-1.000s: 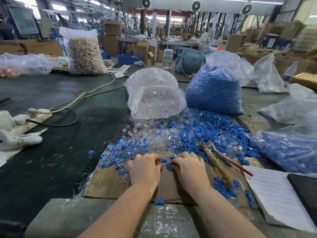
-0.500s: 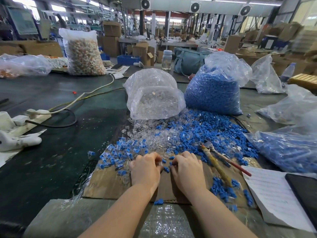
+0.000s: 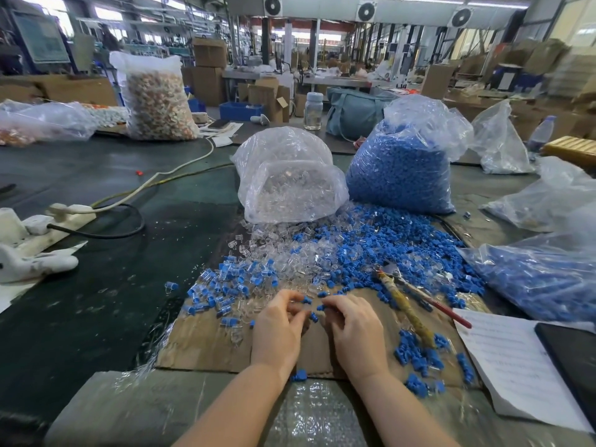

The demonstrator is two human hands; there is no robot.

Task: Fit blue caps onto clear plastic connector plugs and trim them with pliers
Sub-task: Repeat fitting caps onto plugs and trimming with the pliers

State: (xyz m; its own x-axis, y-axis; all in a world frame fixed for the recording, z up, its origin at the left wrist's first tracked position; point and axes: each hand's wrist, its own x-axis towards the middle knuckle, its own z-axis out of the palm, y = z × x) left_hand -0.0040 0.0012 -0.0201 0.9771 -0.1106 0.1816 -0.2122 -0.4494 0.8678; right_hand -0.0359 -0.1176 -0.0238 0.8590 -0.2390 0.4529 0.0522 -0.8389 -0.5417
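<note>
My left hand (image 3: 279, 327) and my right hand (image 3: 354, 330) hover close together over a cardboard sheet (image 3: 209, 343), fingers curled inward. The left fingertips pinch a small clear plug. The right fingertips pinch a blue cap (image 3: 320, 307) just beside it. Loose blue caps (image 3: 387, 240) and clear plugs (image 3: 290, 253) lie heaped just beyond the hands. Capped plugs (image 3: 222, 285) are scattered to the left. Pliers (image 3: 406, 304) with a yellow-wrapped handle and a red one lie to the right of my right hand, untouched.
A bag of clear plugs (image 3: 290, 188) and a bag of blue caps (image 3: 400, 169) stand behind the heap. Another bag of blue parts (image 3: 541, 279) lies at right, near paper sheets (image 3: 509, 366) and a dark tablet (image 3: 574, 359). A power strip and cables (image 3: 64, 214) lie at left.
Both hands stay over the same spot on the cardboard. Their fingers have lifted off the pieces and turned toward each other, with small parts now pinched between them.
</note>
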